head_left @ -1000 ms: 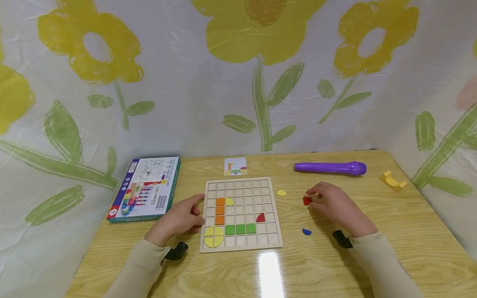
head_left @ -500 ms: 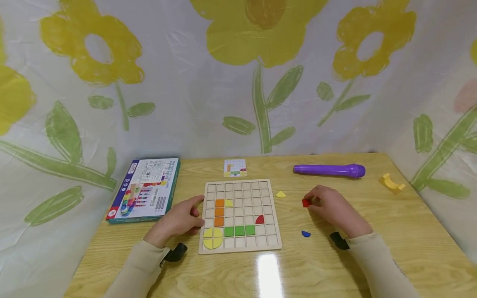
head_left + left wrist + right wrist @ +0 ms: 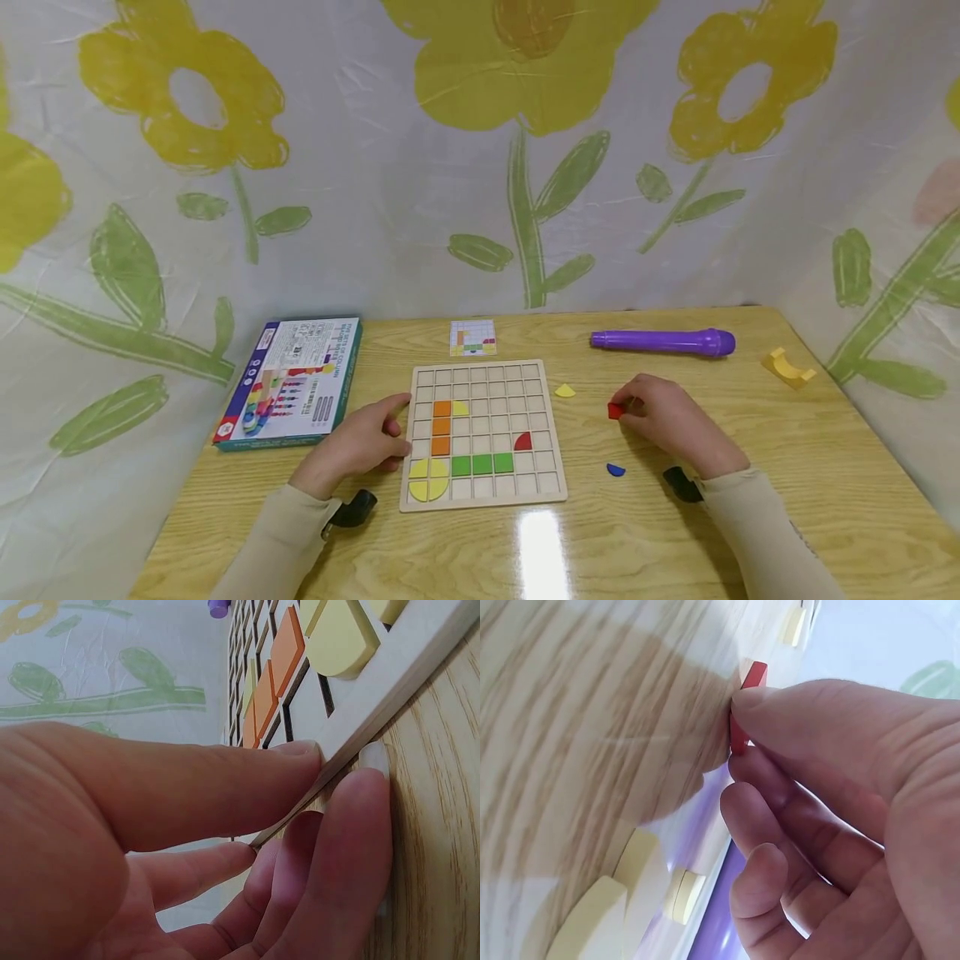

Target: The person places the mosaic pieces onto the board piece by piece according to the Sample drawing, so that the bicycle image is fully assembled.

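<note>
In the head view my right hand (image 3: 663, 421) pinches a red tile (image 3: 615, 411), square-looking, between thumb and fingers. The right wrist view shows the tile (image 3: 755, 675) edge-on at the thumb tip, with the other fingers curled beneath. On the far side of the table, my left hand (image 3: 360, 444) touches the left edge of a wooden grid board (image 3: 487, 504) with thumb and index finger. Orange (image 3: 442, 427), green (image 3: 482, 464), yellow (image 3: 429, 480) and red (image 3: 523, 442) pieces sit in its cells. A yellow piece (image 3: 565, 391) and a blue half-round piece (image 3: 616, 470) lie right of the board.
A small pattern card (image 3: 473, 337) lies behind the board. A purple toy microphone (image 3: 663, 342) and a yellow arch block (image 3: 788, 367) are at the back right. A flat printed box (image 3: 292, 383) lies at the left, before a flower-printed cloth (image 3: 375, 208).
My right fingers have closed on the red tile, which now looks tilted up and has shifted slightly. My left hand stays at the board's edge.
</note>
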Demonstrator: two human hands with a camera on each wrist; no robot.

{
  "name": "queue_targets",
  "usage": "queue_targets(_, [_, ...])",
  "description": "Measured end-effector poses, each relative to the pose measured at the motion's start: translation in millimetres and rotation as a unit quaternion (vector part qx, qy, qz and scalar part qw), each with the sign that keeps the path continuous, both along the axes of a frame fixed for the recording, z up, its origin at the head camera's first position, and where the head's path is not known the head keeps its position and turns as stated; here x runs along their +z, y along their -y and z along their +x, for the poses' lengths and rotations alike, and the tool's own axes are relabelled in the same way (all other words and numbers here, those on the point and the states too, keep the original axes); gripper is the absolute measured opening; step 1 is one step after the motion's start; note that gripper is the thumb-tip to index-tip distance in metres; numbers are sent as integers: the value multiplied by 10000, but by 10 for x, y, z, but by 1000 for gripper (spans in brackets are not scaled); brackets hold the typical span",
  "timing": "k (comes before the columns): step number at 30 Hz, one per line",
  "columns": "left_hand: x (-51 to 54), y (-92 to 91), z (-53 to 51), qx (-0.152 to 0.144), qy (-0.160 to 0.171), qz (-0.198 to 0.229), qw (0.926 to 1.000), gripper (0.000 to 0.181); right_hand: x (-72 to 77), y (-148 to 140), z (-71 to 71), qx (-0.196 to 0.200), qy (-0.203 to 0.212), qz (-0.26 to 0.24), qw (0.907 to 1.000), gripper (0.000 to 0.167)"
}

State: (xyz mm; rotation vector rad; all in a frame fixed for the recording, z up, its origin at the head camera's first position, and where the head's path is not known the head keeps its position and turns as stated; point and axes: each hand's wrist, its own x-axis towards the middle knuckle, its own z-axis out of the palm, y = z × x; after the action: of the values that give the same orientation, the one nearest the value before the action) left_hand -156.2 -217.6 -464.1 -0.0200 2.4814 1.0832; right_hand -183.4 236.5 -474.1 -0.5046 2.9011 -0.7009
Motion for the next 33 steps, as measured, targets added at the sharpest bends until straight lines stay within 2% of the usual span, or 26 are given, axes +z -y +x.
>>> queue_targets(4, [-3,7,7,-2,-11,-23,10000,79,22,41,11,-10,125,-56,9999,10])
queue_targets(11, [-16,-12,-2,65,-9,-19,10000,79,102,175,109,85,92,-146,9998,12])
queue_targets(20, [0,0,6,84,-35,-49,9999,80,239,633,204,542,-175,-224,9981,9])
queue_targets(26, [14,1,4,16,-44,-37,10000,79,198,888,256,825,-215,-273,9960,9])
queue_targets(33, [-18,-4,-5,20,-33,-54,10000,79,127,949,261,993,-324,-133,9944,10])
